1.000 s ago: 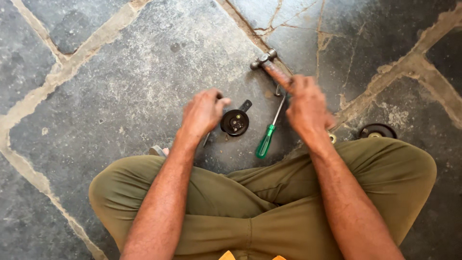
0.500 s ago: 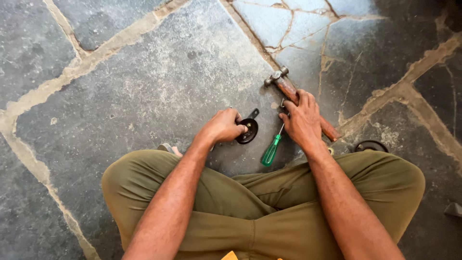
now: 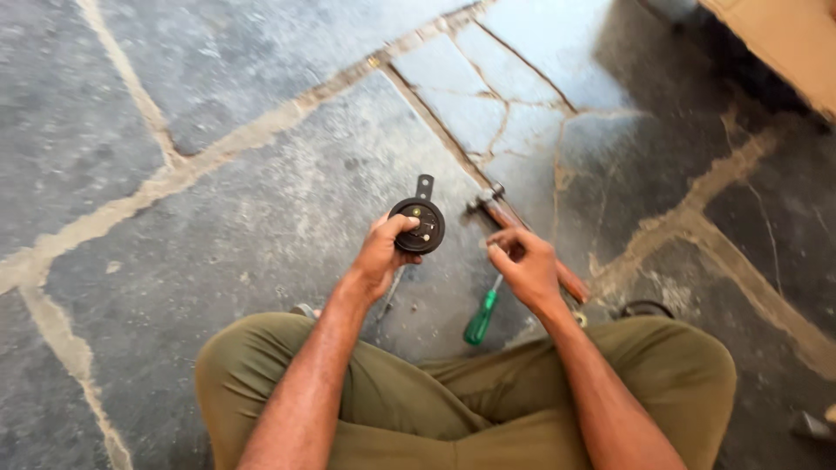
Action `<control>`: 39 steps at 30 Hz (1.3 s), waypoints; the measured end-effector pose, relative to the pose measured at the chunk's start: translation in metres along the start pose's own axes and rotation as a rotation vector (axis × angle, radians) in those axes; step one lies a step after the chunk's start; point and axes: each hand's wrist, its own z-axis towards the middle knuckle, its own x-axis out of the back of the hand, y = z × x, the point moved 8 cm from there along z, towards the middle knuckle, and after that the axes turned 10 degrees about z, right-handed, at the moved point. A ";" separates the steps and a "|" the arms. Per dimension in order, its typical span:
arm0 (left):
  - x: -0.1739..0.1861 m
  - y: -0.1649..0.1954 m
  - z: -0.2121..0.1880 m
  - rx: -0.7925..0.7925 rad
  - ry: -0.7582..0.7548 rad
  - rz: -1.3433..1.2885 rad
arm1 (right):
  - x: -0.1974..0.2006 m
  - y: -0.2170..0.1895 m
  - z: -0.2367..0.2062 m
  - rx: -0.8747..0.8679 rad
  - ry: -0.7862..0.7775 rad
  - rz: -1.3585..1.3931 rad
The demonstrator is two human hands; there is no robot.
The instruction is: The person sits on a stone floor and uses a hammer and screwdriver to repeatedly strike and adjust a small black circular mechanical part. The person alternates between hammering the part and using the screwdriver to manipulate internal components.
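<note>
My left hand (image 3: 383, 257) holds a round black disc-shaped part (image 3: 420, 223) with a short bracket tab on top, lifted off the stone floor. My right hand (image 3: 522, 265) hovers just to its right with fingers pinched together; whether something small sits between them is not visible. Under the right hand lies a hammer (image 3: 496, 209) with a wooden handle, its metal head pointing away from me. A screwdriver with a green handle (image 3: 481, 318) lies on the floor below the right hand. A thin metal tool (image 3: 389, 296) shows under my left wrist.
I sit cross-legged in olive trousers (image 3: 435, 409) on a grey stone floor with pale mortar joints (image 3: 174, 174). A second dark round part (image 3: 644, 308) peeks out by my right knee. A cardboard box (image 3: 784, 39) sits at the top right.
My left hand has lifted the black round part off the floor. My right hand has let go of the hammer handle and risen beside the part. The camera has shifted.
</note>
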 end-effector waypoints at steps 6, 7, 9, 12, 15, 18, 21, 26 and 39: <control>0.017 -0.003 0.009 -0.034 0.144 -0.122 | -0.022 -0.019 -0.024 -0.186 -0.221 1.057; 0.018 -0.003 0.011 -0.031 0.155 -0.129 | -0.026 -0.025 -0.027 -0.202 -0.256 1.077; 0.020 -0.004 0.013 -0.030 0.167 -0.135 | -0.032 -0.035 -0.033 -0.233 -0.323 1.118; 0.023 -0.006 0.016 -0.035 0.184 -0.129 | -0.033 -0.043 -0.037 -0.231 -0.415 1.209; 0.028 -0.012 0.023 -0.040 0.208 -0.120 | -0.029 -0.030 -0.040 -0.231 -0.448 1.217; 0.031 -0.023 0.031 -0.012 0.239 -0.131 | -0.032 -0.019 -0.044 -0.263 -0.438 1.278; 0.031 -0.024 0.039 -0.012 0.280 -0.151 | -0.014 -0.028 -0.041 -0.392 -0.082 1.169; 0.034 -0.021 0.024 0.051 0.406 -0.201 | 0.077 -0.198 -0.016 0.138 0.074 0.792; 0.032 -0.001 -0.004 0.018 0.417 -0.138 | 0.004 -0.554 -0.029 1.123 0.053 -0.214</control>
